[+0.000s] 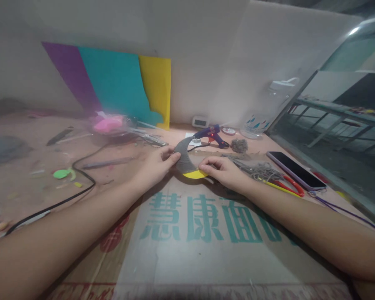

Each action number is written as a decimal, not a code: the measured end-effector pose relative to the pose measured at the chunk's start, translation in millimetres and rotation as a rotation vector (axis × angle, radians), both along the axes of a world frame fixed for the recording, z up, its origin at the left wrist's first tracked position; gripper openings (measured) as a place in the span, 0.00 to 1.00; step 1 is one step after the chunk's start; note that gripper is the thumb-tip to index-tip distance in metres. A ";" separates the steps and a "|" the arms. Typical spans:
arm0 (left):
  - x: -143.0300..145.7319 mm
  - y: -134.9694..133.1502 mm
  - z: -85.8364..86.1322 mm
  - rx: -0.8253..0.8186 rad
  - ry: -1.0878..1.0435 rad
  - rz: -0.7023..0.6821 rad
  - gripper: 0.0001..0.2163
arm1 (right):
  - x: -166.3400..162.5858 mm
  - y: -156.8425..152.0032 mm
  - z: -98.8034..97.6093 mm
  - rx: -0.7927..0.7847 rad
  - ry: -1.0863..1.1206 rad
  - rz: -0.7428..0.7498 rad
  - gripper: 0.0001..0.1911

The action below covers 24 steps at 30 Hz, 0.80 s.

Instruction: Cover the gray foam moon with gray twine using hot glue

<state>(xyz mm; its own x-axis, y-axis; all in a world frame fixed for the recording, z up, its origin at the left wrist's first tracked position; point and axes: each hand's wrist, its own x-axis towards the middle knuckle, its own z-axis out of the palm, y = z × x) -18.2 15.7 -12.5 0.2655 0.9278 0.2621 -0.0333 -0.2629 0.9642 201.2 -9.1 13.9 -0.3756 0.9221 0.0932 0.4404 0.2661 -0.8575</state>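
A crescent-shaped piece [185, 160] sits between my hands, most of it wrapped in grey-brown twine and its lower tip bare yellow. My left hand [154, 166] pinches the wrapped upper part with thumb and fingers. My right hand [223, 170] is closed on the yellow tip, fingers pressed at its edge. Both hands rest over a flattened cardboard sheet [206, 233] with green printed characters.
A blue glue gun [213, 135] lies behind the crescent, its black cord [81, 175] running left. Loose twine [256, 168], red-handled scissors [289, 185] and a phone [295, 170] lie at right. Purple, teal and yellow sheets [118, 83] lean on the wall. A pink item [108, 124] sits at back left.
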 end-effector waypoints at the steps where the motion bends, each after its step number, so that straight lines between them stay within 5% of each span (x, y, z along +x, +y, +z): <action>1: -0.2 0.3 -0.8 0.005 0.007 0.006 0.16 | 0.3 0.2 -0.5 0.006 -0.003 -0.011 0.13; 18: -0.9 2.8 -1.3 -0.019 0.019 -0.037 0.16 | -0.2 3.0 -2.9 0.150 -0.017 -0.026 0.08; 24: -0.4 -0.5 5.4 -0.022 -0.007 0.072 0.14 | 7.3 8.4 -3.6 0.353 0.116 -0.207 0.09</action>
<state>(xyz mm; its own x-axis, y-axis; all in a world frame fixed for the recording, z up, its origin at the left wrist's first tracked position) -18.6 15.2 -7.1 0.1963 0.9500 0.2426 -0.0215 -0.2432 0.9697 208.5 -0.7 10.4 -0.1545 0.8809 0.4473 0.4215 0.4683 -0.7766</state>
